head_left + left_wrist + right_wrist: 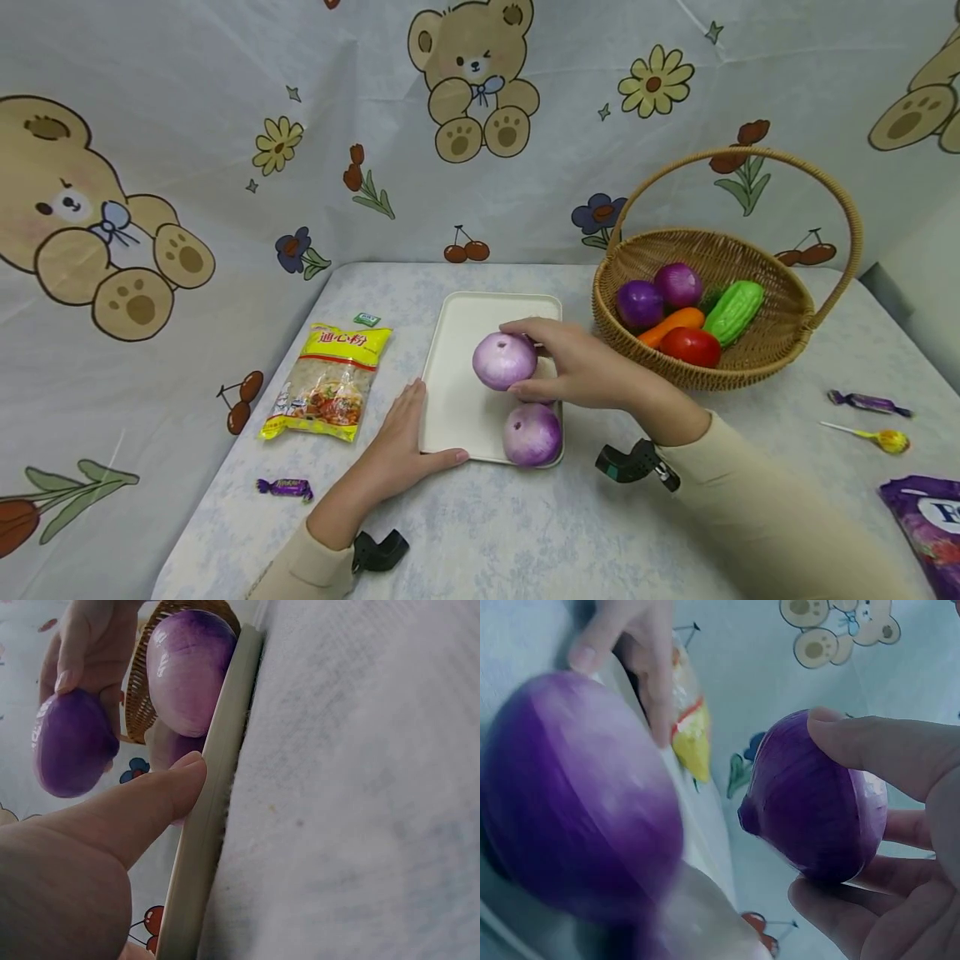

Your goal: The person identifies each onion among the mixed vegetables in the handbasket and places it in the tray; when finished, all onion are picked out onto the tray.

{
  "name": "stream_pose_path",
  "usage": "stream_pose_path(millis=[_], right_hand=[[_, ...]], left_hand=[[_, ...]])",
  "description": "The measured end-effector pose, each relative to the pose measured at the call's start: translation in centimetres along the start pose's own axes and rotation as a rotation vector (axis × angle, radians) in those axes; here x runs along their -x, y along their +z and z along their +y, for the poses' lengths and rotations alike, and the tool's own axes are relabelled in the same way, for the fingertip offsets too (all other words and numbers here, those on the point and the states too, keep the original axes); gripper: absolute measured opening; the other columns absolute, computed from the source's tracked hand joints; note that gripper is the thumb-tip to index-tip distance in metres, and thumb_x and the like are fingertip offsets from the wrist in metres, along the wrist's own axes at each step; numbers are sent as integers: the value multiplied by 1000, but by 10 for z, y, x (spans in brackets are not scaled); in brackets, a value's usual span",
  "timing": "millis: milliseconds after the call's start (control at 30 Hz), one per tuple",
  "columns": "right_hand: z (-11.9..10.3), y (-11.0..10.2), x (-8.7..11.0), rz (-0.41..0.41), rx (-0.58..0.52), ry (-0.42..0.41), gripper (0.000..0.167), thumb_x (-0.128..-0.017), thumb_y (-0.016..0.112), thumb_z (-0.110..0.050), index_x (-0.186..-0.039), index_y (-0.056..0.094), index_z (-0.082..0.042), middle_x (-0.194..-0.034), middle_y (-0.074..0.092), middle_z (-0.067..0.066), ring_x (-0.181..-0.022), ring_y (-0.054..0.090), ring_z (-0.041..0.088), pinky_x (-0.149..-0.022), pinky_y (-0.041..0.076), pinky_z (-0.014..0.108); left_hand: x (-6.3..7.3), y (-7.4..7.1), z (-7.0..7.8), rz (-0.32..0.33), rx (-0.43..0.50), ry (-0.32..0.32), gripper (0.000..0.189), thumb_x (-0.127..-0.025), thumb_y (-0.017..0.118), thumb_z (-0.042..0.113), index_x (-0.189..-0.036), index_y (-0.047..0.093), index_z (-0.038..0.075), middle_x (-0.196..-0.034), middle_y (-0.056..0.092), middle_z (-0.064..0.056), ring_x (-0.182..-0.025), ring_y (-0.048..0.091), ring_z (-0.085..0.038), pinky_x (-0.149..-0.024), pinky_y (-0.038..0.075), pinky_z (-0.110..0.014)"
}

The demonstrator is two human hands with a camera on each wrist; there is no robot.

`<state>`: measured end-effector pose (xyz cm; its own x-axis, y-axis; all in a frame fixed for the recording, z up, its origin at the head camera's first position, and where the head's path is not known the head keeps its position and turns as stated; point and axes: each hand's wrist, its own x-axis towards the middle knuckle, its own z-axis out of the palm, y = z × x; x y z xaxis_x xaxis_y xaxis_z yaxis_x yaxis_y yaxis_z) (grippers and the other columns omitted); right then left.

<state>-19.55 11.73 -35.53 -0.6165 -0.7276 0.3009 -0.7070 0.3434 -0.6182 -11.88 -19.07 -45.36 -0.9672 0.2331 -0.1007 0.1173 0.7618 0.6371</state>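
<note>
My right hand (577, 367) grips a purple onion (504, 361), holding it raised above the white tray (465, 408). In the right wrist view, thumb and fingers curl round this onion (810, 802). A second onion (532, 435) lies in the tray's near right corner. Behind it is another onion (545, 375), mostly hidden by my right hand. My left hand (397, 446) rests against the tray's near left corner, fingers extended along its left side. The left wrist view shows the thumb (150, 806) lying on the tray's rim.
A wicker basket (705, 379) of toy-like vegetables stands at the right. On the left are a yellow food packet (330, 383), a small green packet (367, 319) and a purple candy (285, 488). Another candy (870, 403), a lollipop (892, 441) and a purple bag (926, 517) lie far right.
</note>
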Motion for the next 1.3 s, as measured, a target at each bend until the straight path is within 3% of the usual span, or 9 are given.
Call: stream_pose_path(millis=[100, 300, 433, 633, 867, 1300], right_hand=[[-1, 17, -5, -33, -7, -11, 70, -89, 89, -24, -146, 56, 1, -134, 65, 6, -118, 61, 17, -104, 50, 41], [-3, 40, -14, -113, 5, -22, 69, -88, 89, -22, -145, 57, 1, -133, 64, 5, -110, 62, 18, -98, 51, 37], [-6, 47, -17, -153, 49, -13, 70, -86, 90, -22, -144, 59, 2, -138, 64, 7, -126, 60, 19, -108, 46, 38], [-7, 57, -18, -215, 98, 15, 72, -87, 90, -27, -145, 58, 1, -141, 62, 8, -129, 58, 21, -109, 45, 38], [-7, 62, -18, -253, 115, 27, 72, -88, 89, -28, -145, 58, 2, -141, 62, 10, -131, 57, 22, -111, 43, 37], [-8, 58, -14, -233, 111, 31, 72, -89, 89, -30, -146, 58, 1, -144, 61, 10, -133, 55, 22, -113, 41, 39]], left_hand=[[1, -1, 0, -8, 0, -1, 136, -80, 81, 71, -168, 4, 2, -174, 4, -16, -159, 0, -30, -123, 12, -57], [1, -2, 1, -16, 5, -16, 135, -80, 82, 69, -169, 4, 4, -175, 4, -13, -159, 0, -28, -124, 12, -55], [0, -2, 1, -10, -4, -3, 134, -80, 82, 69, -169, 5, 3, -175, 5, -14, -159, 1, -28, -124, 13, -55], [0, -1, 0, -5, -1, 10, 135, -81, 82, 69, -168, 5, 1, -174, 5, -16, -159, 1, -29, -123, 12, -56], [0, 0, -1, -5, 3, 6, 137, -80, 81, 72, -168, 4, 1, -175, 4, -16, -159, 0, -29, -123, 13, -58], [0, 0, -1, 1, 5, 7, 136, -79, 80, 72, -168, 5, 1, -174, 5, -16, -159, 2, -30, -123, 13, -59]])
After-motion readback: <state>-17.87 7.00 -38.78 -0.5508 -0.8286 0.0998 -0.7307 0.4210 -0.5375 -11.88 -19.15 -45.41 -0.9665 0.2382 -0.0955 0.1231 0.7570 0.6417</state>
